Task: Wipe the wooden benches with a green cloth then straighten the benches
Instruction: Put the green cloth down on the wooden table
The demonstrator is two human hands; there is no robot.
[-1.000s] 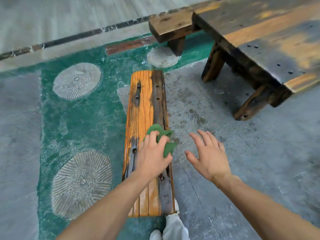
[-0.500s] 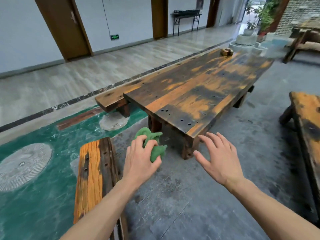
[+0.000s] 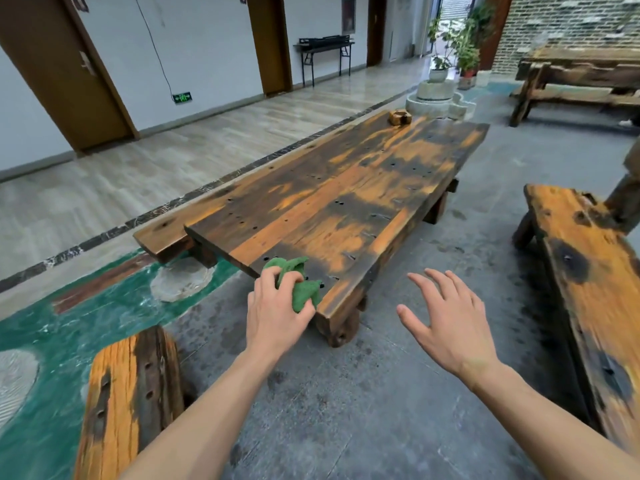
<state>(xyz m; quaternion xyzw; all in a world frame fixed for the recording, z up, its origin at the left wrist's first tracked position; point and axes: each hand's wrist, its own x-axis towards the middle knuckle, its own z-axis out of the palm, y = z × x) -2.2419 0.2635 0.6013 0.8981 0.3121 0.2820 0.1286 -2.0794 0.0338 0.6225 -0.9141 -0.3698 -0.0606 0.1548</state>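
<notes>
My left hand (image 3: 275, 313) is shut on a crumpled green cloth (image 3: 300, 285), held in the air in front of the near corner of a long wooden table (image 3: 346, 202). My right hand (image 3: 446, 327) is open with fingers spread, holding nothing, above the grey floor. A short orange-and-dark wooden bench (image 3: 128, 396) lies at the lower left, below my left forearm. A second worn bench (image 3: 588, 289) runs along the right edge. A third bench (image 3: 162, 233) sits on the far side of the table, partly hidden by it.
A small wooden block (image 3: 399, 117) rests on the table's far end. Stone planters (image 3: 437, 95) with plants stand beyond it. Another wooden table and bench (image 3: 581, 77) are at the back right. Green painted floor (image 3: 52, 334) with round stone discs lies at left.
The view has risen from the short bench to the long table. My left hand lifted the cloth off the short bench and carried it forward toward the table corner. My right hand stayed open.
</notes>
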